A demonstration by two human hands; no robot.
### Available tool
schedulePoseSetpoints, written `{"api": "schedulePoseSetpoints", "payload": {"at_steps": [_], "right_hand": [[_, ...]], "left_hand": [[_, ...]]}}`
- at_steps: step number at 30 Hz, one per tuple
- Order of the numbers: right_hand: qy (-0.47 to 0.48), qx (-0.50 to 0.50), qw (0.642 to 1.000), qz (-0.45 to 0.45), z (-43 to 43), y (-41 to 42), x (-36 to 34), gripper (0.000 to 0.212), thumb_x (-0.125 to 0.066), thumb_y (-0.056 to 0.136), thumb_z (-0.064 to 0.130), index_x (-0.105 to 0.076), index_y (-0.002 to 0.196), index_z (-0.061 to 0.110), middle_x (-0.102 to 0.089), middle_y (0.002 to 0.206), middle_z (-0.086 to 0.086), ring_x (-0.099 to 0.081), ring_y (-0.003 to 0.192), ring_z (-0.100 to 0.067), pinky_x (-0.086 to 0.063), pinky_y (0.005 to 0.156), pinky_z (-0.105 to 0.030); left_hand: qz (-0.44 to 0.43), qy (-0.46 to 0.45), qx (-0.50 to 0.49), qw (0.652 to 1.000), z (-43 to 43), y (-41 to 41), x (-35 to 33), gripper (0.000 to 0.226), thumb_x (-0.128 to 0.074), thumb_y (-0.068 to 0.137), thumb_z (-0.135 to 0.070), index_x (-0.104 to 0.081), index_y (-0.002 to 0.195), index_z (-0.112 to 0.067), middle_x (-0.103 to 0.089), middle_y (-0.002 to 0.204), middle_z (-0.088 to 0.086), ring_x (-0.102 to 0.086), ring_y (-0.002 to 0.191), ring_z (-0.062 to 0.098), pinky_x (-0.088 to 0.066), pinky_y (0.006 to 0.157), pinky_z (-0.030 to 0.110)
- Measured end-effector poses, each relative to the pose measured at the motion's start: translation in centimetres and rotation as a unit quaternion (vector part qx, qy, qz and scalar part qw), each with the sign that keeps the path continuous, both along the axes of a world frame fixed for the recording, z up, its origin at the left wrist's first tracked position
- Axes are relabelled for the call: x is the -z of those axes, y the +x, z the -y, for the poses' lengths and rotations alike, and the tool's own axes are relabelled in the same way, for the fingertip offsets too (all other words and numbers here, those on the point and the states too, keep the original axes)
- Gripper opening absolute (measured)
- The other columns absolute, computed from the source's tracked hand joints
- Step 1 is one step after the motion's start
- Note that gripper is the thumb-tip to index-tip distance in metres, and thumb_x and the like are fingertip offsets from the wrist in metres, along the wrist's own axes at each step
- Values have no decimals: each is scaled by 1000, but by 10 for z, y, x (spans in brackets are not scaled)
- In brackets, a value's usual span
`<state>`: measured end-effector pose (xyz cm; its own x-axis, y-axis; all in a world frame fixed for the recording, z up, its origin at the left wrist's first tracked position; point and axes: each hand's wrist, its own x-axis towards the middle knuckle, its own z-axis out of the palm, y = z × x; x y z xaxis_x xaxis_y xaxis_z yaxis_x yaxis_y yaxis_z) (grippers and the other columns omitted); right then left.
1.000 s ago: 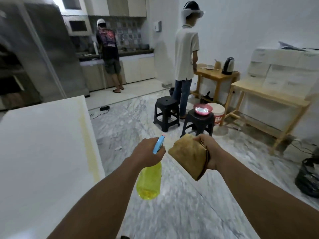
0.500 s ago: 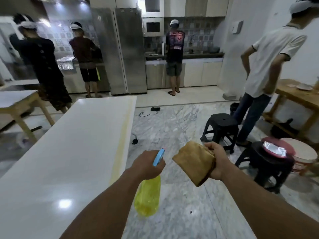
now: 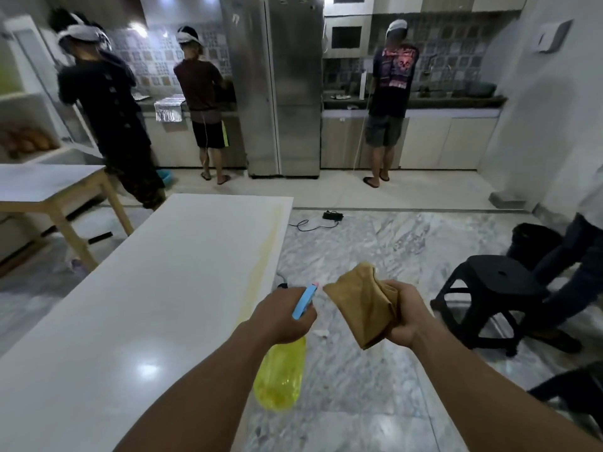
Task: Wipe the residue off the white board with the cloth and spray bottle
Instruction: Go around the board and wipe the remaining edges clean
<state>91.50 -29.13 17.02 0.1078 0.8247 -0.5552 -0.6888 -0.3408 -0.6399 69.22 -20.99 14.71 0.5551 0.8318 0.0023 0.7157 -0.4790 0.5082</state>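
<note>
The white board [image 3: 156, 288] lies flat on my left, stretching away from me. A yellowish streak of residue [image 3: 261, 259] runs along its right edge. My left hand [image 3: 284, 316] grips the neck of a yellow spray bottle [image 3: 281, 375] with a blue nozzle, held just beyond the board's right edge. The bottle's body hangs below my fist. My right hand [image 3: 406, 316] holds a folded brown cloth [image 3: 362, 308] over the marble floor, right of the bottle. Neither the cloth nor the bottle touches the board.
A black plastic stool [image 3: 492, 290] stands at the right beside a person's legs [image 3: 574, 256]. A power strip [image 3: 332, 215] with its cable lies on the floor beyond the board. A wooden table [image 3: 55, 190] stands at the left. Three people stand at the far kitchen counter by a steel fridge [image 3: 280, 86].
The view has swung left, bringing the board and the kitchen to the centre. Both hands keep their hold on the bottle and the cloth, staying close together.
</note>
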Motion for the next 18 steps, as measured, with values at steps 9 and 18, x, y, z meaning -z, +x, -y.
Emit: {"api": "schedulePoseSetpoints", "payload": {"at_steps": [9,18], "right_hand": [[-17,-21,999,-23,-221,69,41,34,-51,89,32,-71,77,8,-68,78,-13,-62,76,-31,-50,82,-42],[-38,-95,995,-15,-417,87,42,40,-52,88,37,-77,86,7,-72,91,-18,-64,89,-36,-46,100,-50]], "left_hand": [[-41,-8,-40,998,-185,55,9,25,-49,91,-41,-60,102,-22,-60,86,-5,-57,77,24,-41,66,34],[-47,-30,-71,996,-356,89,11,12,-54,96,-36,-53,87,-28,-65,87,-1,-59,76,25,-36,60,32]]}}
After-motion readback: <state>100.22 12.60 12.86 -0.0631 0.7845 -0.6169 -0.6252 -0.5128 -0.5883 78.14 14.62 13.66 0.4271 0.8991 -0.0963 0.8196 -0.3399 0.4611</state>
